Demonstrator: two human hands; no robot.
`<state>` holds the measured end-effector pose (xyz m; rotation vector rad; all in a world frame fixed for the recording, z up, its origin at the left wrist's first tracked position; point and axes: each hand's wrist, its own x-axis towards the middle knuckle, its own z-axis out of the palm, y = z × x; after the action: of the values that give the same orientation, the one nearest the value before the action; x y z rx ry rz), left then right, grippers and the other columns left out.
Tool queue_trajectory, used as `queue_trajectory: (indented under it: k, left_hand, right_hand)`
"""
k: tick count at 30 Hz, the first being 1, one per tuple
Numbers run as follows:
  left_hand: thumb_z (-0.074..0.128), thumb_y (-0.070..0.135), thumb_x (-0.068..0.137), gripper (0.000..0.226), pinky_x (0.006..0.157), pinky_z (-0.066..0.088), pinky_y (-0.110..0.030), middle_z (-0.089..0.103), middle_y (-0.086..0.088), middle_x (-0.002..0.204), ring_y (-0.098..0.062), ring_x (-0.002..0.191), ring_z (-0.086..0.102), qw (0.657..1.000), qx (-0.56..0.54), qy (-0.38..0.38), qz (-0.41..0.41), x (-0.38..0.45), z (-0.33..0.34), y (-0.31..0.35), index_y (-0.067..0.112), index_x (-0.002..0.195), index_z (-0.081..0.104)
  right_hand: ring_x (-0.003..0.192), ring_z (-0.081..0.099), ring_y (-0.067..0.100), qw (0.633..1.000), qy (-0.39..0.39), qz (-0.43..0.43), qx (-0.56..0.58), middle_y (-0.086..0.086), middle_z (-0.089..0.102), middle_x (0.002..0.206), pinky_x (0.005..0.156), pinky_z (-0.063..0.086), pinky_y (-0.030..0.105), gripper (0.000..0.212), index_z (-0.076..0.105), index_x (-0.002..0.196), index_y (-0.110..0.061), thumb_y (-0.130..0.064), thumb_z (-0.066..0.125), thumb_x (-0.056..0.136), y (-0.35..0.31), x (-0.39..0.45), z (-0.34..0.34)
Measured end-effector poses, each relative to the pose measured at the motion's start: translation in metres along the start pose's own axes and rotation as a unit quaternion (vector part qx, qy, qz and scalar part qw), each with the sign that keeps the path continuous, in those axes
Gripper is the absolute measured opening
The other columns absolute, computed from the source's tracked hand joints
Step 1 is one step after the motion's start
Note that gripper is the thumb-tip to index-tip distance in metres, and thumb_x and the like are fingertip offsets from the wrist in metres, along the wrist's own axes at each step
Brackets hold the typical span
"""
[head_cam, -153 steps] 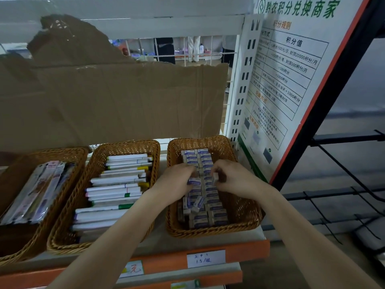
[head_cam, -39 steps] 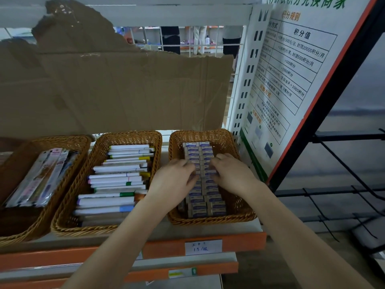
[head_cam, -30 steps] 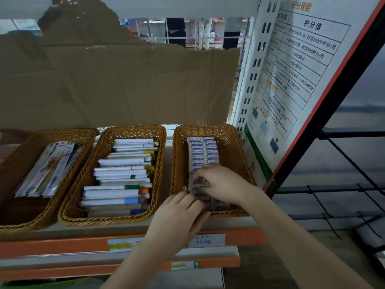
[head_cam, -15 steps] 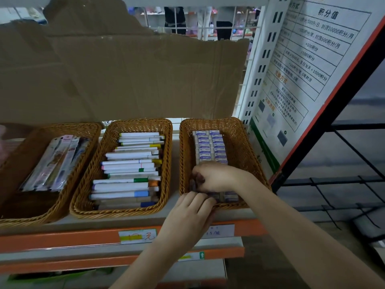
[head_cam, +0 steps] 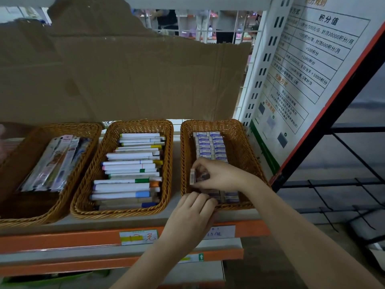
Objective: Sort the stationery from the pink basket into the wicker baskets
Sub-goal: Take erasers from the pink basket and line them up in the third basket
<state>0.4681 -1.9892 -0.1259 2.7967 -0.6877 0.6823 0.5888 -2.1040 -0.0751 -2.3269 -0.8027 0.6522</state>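
1. Nearest, the left hand (head_cam: 193, 207) rests curled fingers on the wicker basket (head_cam: 245, 147) front rim, apparently holding nothing.
2. Just beyond, the right hand (head_cam: 218, 174) pinches one boxed eraser (head_cam: 193, 176) upright; next, slot it into the row.
3. Beyond both hands, blue-labelled erasers (head_cam: 210, 146) lie in two neat columns.

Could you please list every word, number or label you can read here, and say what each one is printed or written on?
"ERASER": sleeves of the small boxed erasers in the right wicker basket.
"积分值", "+500积分", "+1000积分", "兑换方式": the white poster at right.
"元", after blurred digits: handwritten price tag on the orange shelf edge.
Second price tag: too blurred.
Barcode label on the eraser held by the right hand: unreadable.
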Motion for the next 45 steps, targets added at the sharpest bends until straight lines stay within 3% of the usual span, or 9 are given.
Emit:
queue_trajectory:
  k: [2,6,10,15,20,25,29,34,45]
  left_hand:
    - [0.041,0.031,0.087,0.032,0.069,0.052,-0.024,0.066,0.002,0.087,-0.015,0.078,0.063,1.0,0.001,-0.004,-0.004,0.0,0.0,0.0,0.017,0.093,0.069]
    - [0.04,0.032,0.087,0.034,0.069,0.052,-0.023,0.067,0.003,0.086,-0.015,0.077,0.064,1.0,0.005,-0.006,-0.013,0.001,0.0,0.002,0.018,0.091,0.071]
    - [0.041,0.031,0.088,0.034,0.069,0.052,-0.024,0.067,0.002,0.085,-0.016,0.077,0.064,1.0,0.011,-0.004,-0.017,0.002,0.001,0.002,0.017,0.09,0.071]
    - [0.041,0.032,0.088,0.033,0.068,0.052,-0.025,0.067,0.001,0.085,-0.016,0.076,0.064,1.0,0.019,0.004,-0.015,0.001,0.001,0.003,0.016,0.09,0.071]
    - [0.042,0.031,0.087,0.033,0.068,0.053,-0.026,0.067,0.0,0.086,-0.018,0.077,0.065,0.999,0.031,0.013,-0.007,0.002,0.002,0.003,0.015,0.089,0.071]
    - [0.042,0.03,0.087,0.032,0.068,0.052,-0.028,0.067,-0.002,0.086,-0.02,0.077,0.064,0.999,0.043,0.023,-0.003,0.003,0.002,0.003,0.014,0.09,0.07]
    - [0.043,0.029,0.088,0.032,0.068,0.051,-0.029,0.067,-0.003,0.086,-0.021,0.077,0.064,0.999,0.039,0.028,-0.004,0.002,0.003,0.002,0.012,0.091,0.069]
    - [0.043,0.029,0.089,0.031,0.069,0.051,-0.03,0.067,-0.004,0.088,-0.022,0.078,0.063,0.999,0.035,0.026,-0.007,0.001,0.004,0.003,0.012,0.092,0.069]
    - [0.042,0.029,0.088,0.032,0.07,0.053,-0.03,0.067,-0.004,0.089,-0.021,0.08,0.064,1.0,0.021,0.014,-0.01,0.0,0.002,0.002,0.013,0.093,0.069]
  right_hand:
    - [0.098,0.063,0.011,0.987,-0.005,0.018,0.16,0.001,0.064,0.112,0.074,0.05,0.016,0.041,0.049,0.121,-0.025,-0.025,0.069,0.086,0.002,-0.003,-0.001]
    - [0.094,0.069,0.022,0.901,-0.03,0.032,0.433,0.01,0.071,0.102,0.075,0.055,0.025,0.044,0.053,0.119,-0.02,0.004,0.066,0.084,0.009,-0.007,-0.003]
    - [0.093,0.069,0.024,0.864,-0.041,0.024,0.501,0.012,0.072,0.097,0.077,0.055,0.029,0.045,0.056,0.121,-0.018,0.003,0.066,0.082,0.015,-0.007,-0.007]
    - [0.099,0.067,0.026,0.864,-0.039,0.005,0.503,0.019,0.068,0.109,0.075,0.055,0.026,0.037,0.06,0.121,-0.013,0.006,0.049,0.091,0.021,-0.014,-0.01]
    - [0.097,0.068,0.017,0.917,0.006,-0.003,0.398,0.01,0.067,0.111,0.075,0.054,0.022,0.034,0.06,0.119,-0.016,0.0,0.059,0.089,0.025,-0.026,-0.021]
    - [0.104,0.061,0.016,0.989,0.133,0.035,0.048,0.005,0.06,0.125,0.081,0.051,0.024,0.028,0.046,0.115,-0.021,-0.018,0.061,0.091,0.03,-0.027,-0.033]
    - [0.11,0.052,0.013,0.98,0.151,-0.002,-0.132,0.0,0.057,0.124,0.073,0.036,0.01,0.024,0.056,0.115,-0.019,-0.016,0.06,0.091,0.039,-0.023,-0.03]
    - [0.121,0.038,0.021,0.965,0.164,0.006,-0.207,0.003,0.048,0.126,0.095,0.033,0.028,0.026,0.061,0.116,-0.016,-0.018,0.061,0.09,0.042,-0.015,-0.018]
    - [0.115,0.042,0.018,0.953,0.176,0.049,-0.24,0.0,0.048,0.119,0.09,0.045,0.035,0.023,0.053,0.111,-0.019,-0.02,0.06,0.089,0.046,-0.009,-0.013]
